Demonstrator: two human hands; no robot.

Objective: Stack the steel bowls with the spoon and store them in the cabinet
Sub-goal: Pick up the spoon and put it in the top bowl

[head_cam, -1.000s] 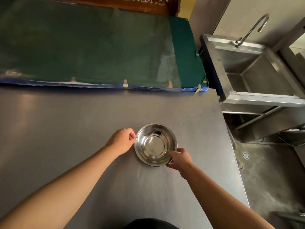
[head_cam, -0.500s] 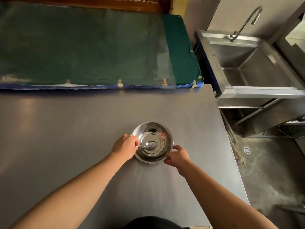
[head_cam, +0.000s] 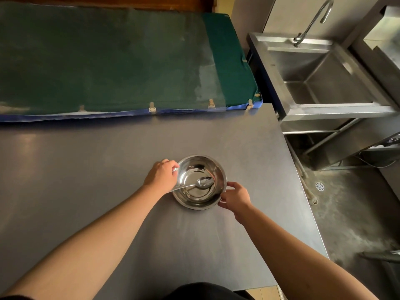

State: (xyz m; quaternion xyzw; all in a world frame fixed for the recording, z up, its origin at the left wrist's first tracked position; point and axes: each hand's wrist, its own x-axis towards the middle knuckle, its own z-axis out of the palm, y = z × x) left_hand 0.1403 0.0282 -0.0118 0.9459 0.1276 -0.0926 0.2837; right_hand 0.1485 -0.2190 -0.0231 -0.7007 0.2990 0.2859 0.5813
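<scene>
Now spoon (head_cam: 204, 182) lies in bowls (head_cam: 200, 182), L hand (head_cam: 162, 175) off handle, both hands gripping rim.

1. The round polished steel bowl (head_cam: 200, 182) is gleaming mirror-bright, its smooth inside throwing back light and dark patches.
2. The shiny steel spoon (head_cam: 203, 182) lying in it is glinting with the same glossy finish.
3. The broad grey metal worktop (head_cam: 86, 161) is looking brushed and matt, giving only soft, blurred reflections.
4. The dark green cloth mat (head_cam: 108, 61) is appearing dull, woven and faded in patches.
5. The square stainless steel sink (head_cam: 320, 79) is showing a satin, faintly scuffed sheen.
6. The grey concrete floor (head_cam: 350, 213) is looking rough and dusty.
</scene>
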